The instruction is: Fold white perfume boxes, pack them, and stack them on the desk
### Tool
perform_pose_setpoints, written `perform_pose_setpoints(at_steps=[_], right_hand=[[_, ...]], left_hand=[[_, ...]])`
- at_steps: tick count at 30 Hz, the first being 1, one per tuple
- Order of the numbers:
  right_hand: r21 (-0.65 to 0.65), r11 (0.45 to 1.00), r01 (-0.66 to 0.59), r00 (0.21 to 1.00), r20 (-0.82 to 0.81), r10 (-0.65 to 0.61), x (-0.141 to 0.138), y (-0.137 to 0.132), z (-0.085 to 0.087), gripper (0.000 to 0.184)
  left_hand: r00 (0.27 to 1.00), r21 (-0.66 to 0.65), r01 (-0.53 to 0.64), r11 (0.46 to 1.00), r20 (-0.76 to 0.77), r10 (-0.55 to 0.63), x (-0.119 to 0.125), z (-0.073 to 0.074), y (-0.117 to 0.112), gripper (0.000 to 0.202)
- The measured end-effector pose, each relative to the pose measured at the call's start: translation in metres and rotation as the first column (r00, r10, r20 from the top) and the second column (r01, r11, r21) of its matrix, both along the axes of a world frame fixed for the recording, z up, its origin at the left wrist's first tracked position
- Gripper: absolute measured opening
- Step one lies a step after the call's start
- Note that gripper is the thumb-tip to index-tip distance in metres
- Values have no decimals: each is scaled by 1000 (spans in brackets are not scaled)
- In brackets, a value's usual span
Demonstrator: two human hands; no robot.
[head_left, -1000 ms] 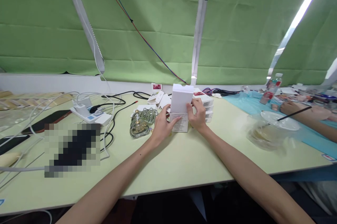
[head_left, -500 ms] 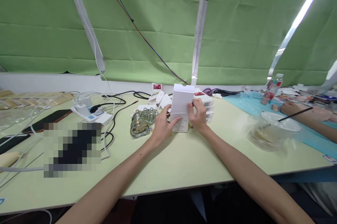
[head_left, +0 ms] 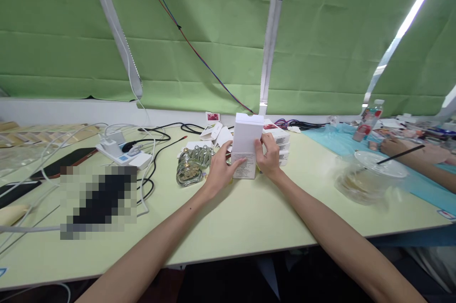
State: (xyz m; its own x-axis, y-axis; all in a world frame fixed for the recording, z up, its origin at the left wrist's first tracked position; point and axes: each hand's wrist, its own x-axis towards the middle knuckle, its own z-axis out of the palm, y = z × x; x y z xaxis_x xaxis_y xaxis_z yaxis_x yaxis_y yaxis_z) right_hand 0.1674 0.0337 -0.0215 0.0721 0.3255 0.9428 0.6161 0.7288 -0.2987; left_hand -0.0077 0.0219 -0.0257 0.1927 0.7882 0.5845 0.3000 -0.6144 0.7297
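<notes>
A tall white cardboard box (head_left: pixel 248 134) stands upright between the two hands, its upper part plain, its lower front face printed with small grey text. Its position and tilt look unchanged across the last second; the slight sideways shift is shared by the whole view, so it probably comes from the camera. That suggests the handling of the box is at a brief hold, with no new step begun.

The left hand (head_left: pixel 221 169) is part-closed on the box's left side, its thumb laid across the printed face and its fingers partly hidden. The right hand (head_left: pixel 269 156) is curled in at the right edge, thumb on the front and fingers behind, a narrow pinch holding the box. Neither grip has visibly loosened or tightened. Whether the box's base touches the pale yellow-green table (head_left: pixel 249 222) I cannot tell.

Just left of the left hand sits a cluster of clear glass bottles with gold-coloured parts (head_left: pixel 188 172), with loose white cardboard cartons (head_left: pixel 213 132) behind. A stack of white printed boxes (head_left: pixel 283 146) stands just behind the right hand. Further left lies a white plastic power strip (head_left: pixel 123 153); well to the right are a clear plastic cup with a black straw (head_left: pixel 381 165) and another person's hand (head_left: pixel 392 145), near a light-blue sheet (head_left: pixel 317 139).
</notes>
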Motion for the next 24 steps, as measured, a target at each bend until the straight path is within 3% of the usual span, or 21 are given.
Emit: perform_pose_setpoints(at_steps=[7,24], right_hand=[[5,1000,-4,1000,10,4,0,2,-2,24],[-26,999,-25,999,40,26,-3,0,0,27]], left_hand=[[998,15,-43,999,-37,44,0,1,-1,55],[1000,-22,-10,1000,19,10,0,6,-5,37]])
